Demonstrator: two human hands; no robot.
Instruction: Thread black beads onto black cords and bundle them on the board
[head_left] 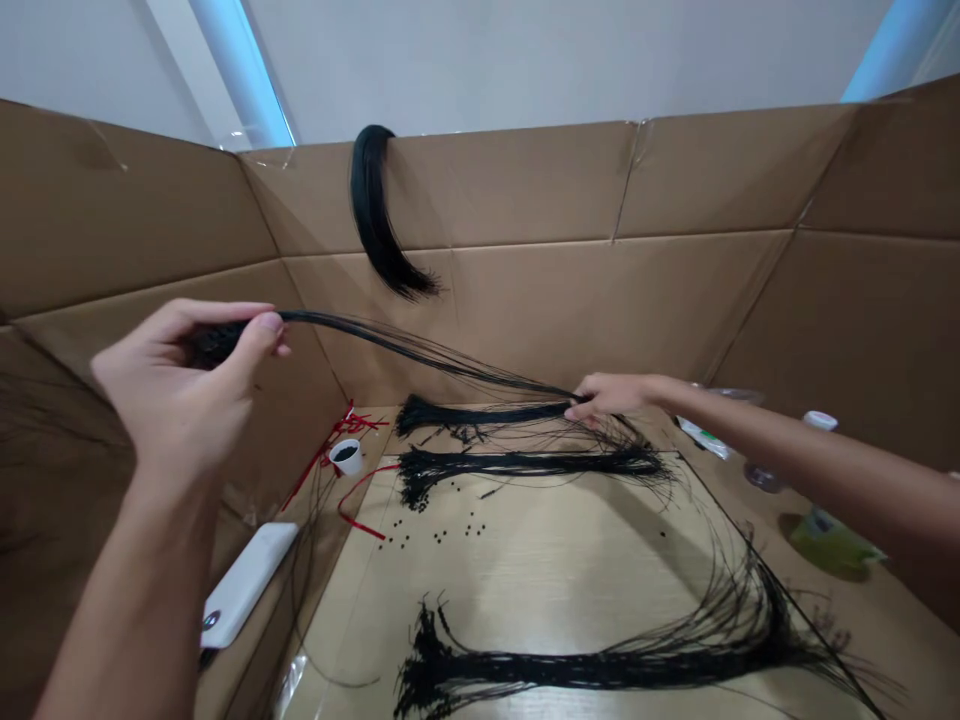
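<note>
My left hand [184, 385] is raised at the left and pinches a dark bundle of long black hair strands [390, 340]. Those thin strands run across to my right hand [611, 395], whose fingertips appear to pinch their far ends. Just below those fingertips lies a black hair bundle [480, 415] on the tabletop, and a second one [525, 463] lies nearer. A larger, splayed bundle [585, 665] spreads across the front of the light wooden table [540, 590]. Small black beads [442, 535] are scattered on the wood.
Cardboard walls [525, 200] surround the table, with a hank of black hair [379, 215] draped over the back one. At left are a white cup of black beads [346, 456], red ties [330, 450] and a white power bank [247, 585]. A white-capped bottle [820, 420] and a green packet [832, 540] are at right.
</note>
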